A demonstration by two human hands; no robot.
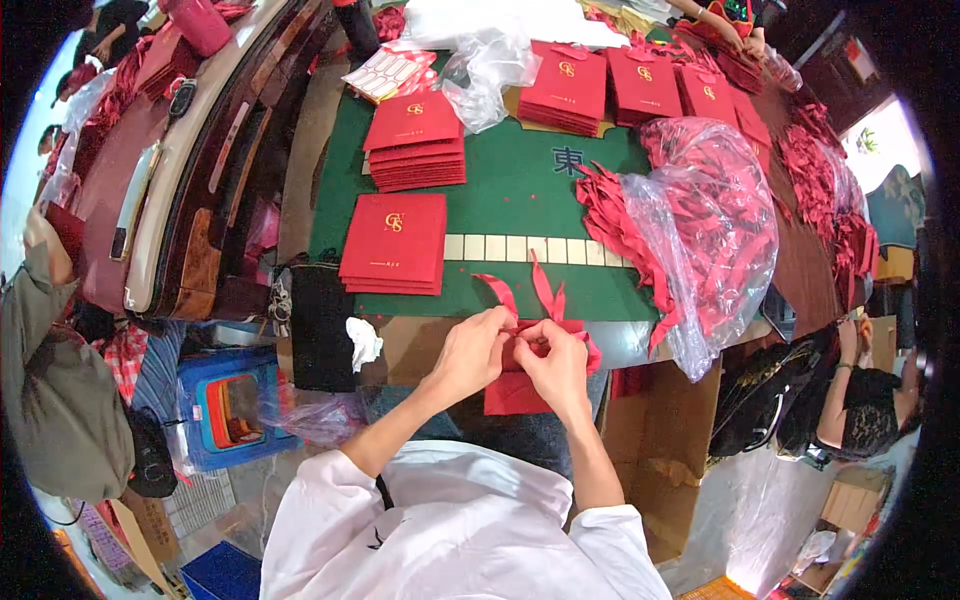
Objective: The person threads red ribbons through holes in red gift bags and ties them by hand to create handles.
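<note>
At the near edge of the green table, my left hand (468, 352) and my right hand (556, 364) meet, both closed in a pinch on a red ribbon (548, 290). Two loose ribbon ends stand up beyond my fingers. Below my hands hangs a red paper bag (512, 396), partly covered by them. The exact point where the ribbon joins the bag is hidden by my fingers. Left of my hands lies a short stack of flat red bags (394, 244) with gold print. To the right, a clear plastic sack (712, 230) bulges with red ribbons, some spilling out.
The green tabletop (500, 190) carries a taller stack of red bags (416, 140) and more stacks (563, 88) along the back. Crumpled clear plastic (488, 72) sits between them. A cardboard box (655, 450) stands below the table. Other people work at both sides and the far right.
</note>
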